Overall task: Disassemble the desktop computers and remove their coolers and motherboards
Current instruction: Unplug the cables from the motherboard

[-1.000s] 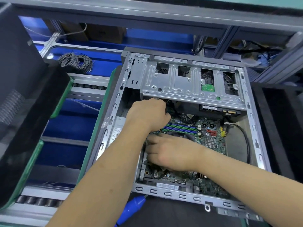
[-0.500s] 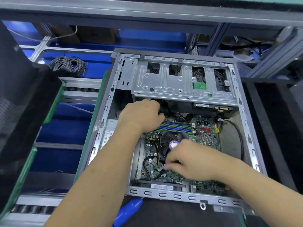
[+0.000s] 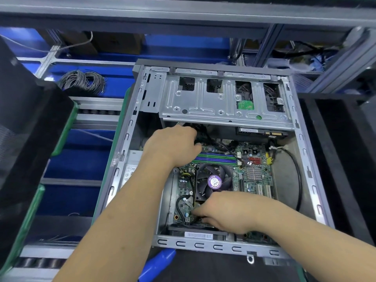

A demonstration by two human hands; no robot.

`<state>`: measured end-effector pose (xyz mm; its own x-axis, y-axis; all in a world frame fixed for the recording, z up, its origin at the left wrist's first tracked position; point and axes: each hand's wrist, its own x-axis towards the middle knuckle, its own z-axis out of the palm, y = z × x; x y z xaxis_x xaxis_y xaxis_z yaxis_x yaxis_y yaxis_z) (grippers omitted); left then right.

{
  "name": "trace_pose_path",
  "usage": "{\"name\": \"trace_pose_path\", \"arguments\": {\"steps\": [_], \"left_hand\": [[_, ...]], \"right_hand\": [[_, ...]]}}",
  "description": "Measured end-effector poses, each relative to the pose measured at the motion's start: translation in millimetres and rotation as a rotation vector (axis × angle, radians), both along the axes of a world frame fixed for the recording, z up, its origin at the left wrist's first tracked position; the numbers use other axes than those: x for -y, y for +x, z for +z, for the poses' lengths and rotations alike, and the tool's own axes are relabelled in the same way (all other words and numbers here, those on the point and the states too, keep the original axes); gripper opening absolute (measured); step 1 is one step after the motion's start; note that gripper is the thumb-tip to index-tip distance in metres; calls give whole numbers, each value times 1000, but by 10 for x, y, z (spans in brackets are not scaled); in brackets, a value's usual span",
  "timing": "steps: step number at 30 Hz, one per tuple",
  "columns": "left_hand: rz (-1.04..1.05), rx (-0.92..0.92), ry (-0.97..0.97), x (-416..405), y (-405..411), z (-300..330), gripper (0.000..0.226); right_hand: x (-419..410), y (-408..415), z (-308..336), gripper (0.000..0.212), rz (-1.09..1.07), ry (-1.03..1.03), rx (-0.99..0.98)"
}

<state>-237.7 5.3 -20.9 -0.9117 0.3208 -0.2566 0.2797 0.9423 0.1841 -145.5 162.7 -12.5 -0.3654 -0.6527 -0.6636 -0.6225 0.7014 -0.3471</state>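
An open grey desktop case (image 3: pixel 223 246) lies flat in front of me. Its green motherboard (image 3: pixel 257 177) carries a black cooler fan (image 3: pixel 213 180) with a purple label. My left hand (image 3: pixel 173 145) reaches under the silver drive cage (image 3: pixel 223 98) and grips a bundle of black cables (image 3: pixel 201 135) at the board's far left corner. My right hand (image 3: pixel 225 212) lies low on the board at the cooler's near left corner, fingers curled and pinching a thin black cable (image 3: pixel 193 220). What its fingertips hold is partly hidden.
A blue-handled tool (image 3: pixel 158 263) lies in front of the case under my left forearm. A coil of grey wire (image 3: pixel 83 80) sits at the back left. A black panel (image 3: pixel 24 119) leans at the left, and black foam (image 3: pixel 335 159) borders the right.
My right hand slid off the fan toward me, down to the cooler's near left corner, so the fan now shows. My left hand stays on the cables.
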Motion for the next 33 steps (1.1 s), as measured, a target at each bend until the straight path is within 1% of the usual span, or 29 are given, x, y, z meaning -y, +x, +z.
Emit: {"name": "trace_pose_path", "arguments": {"steps": [3, 8, 9, 11, 15, 16, 19, 22, 25, 29, 33], "left_hand": [[0, 5, 8, -3, 0, 3, 31], [1, 6, 13, -1, 0, -3, 30], [2, 6, 13, 0, -1, -3, 30], [5, 7, 11, 1, -4, -4, 31], [8, 10, 15, 6, -10, -2, 30], [9, 12, 17, 8, -11, -3, 30], [13, 15, 19, 8, -10, 1, 30], [22, 14, 25, 8, 1, 7, 29], [33, 11, 26, 10, 2, 12, 28], [27, 12, 12, 12, 14, 30, 29], [21, 4, 12, 10, 17, 29, 27]], "right_hand": [[66, 6, -14, 41, 66, 114, -70], [133, -25, 32, 65, 124, 219, -15], [138, -36, 37, 66, 137, 232, -6], [137, -47, 33, 59, 148, 244, 4], [114, -35, -33, 27, 104, 183, -22], [112, -29, -60, 22, 85, 164, -30], [103, -30, -125, 18, 49, 102, -42], [84, -39, -145, 16, 29, 21, -12], [70, -52, -154, 14, 34, -16, -7], [77, -51, -137, 13, 38, -36, -20], [78, -62, -103, 15, 26, -2, 12]]}}
